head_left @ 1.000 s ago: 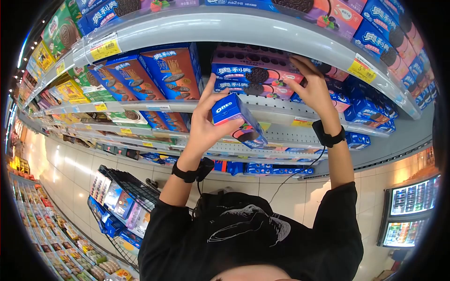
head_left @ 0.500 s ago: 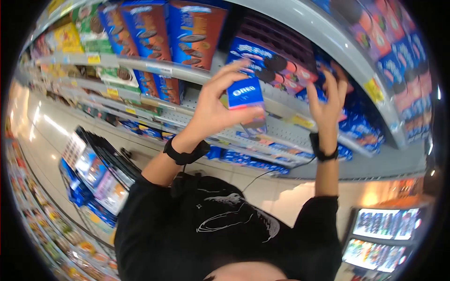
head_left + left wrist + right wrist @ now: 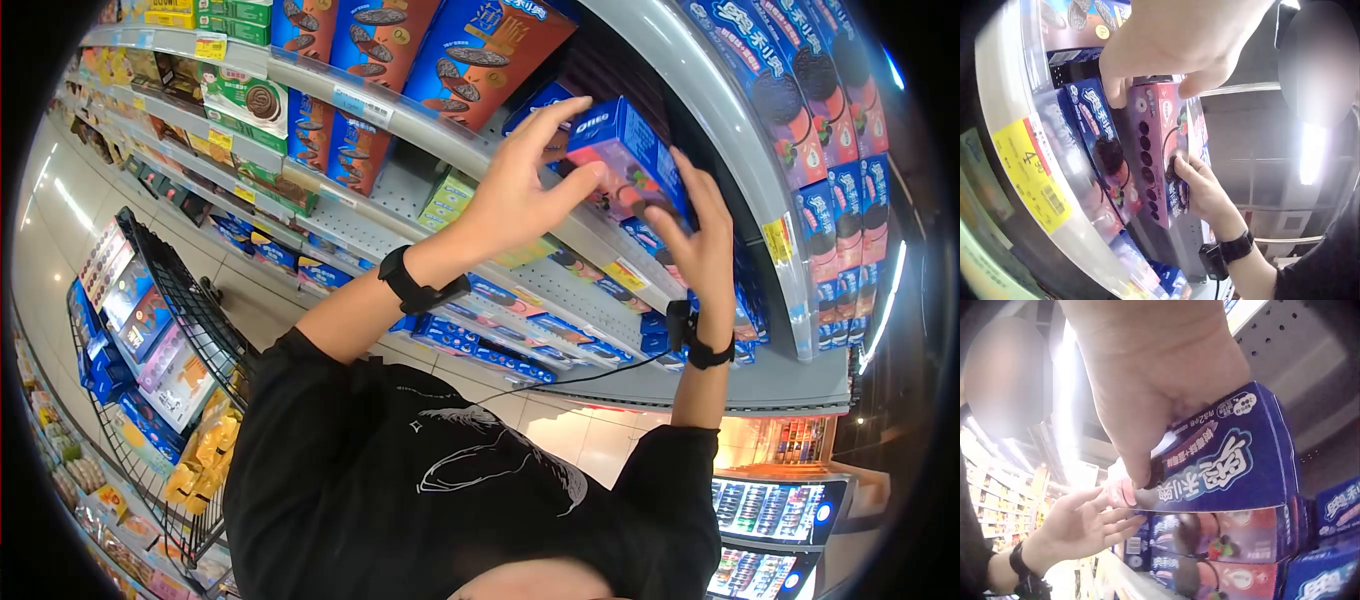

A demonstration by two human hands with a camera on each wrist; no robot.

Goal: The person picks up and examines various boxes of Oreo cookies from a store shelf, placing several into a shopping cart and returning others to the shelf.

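The left hand (image 3: 515,200) pinches an Oreo box (image 3: 625,150), fingers laid over its top and the thumb pressed on the near face. The right hand (image 3: 705,245) rests straight fingers against the far end of the same box and does not wrap it; in the right wrist view its thumb lies on the blue printed face. The box is tilted between the two hands, at the mouth of a shelf bay (image 3: 620,272). Just under the grip, like boxes (image 3: 1229,544) lie stacked on the shelf, and the held box sits right above them; whether it touches them cannot be told. Well below the left wrist stands a wire cart (image 3: 190,300) holding more packets.
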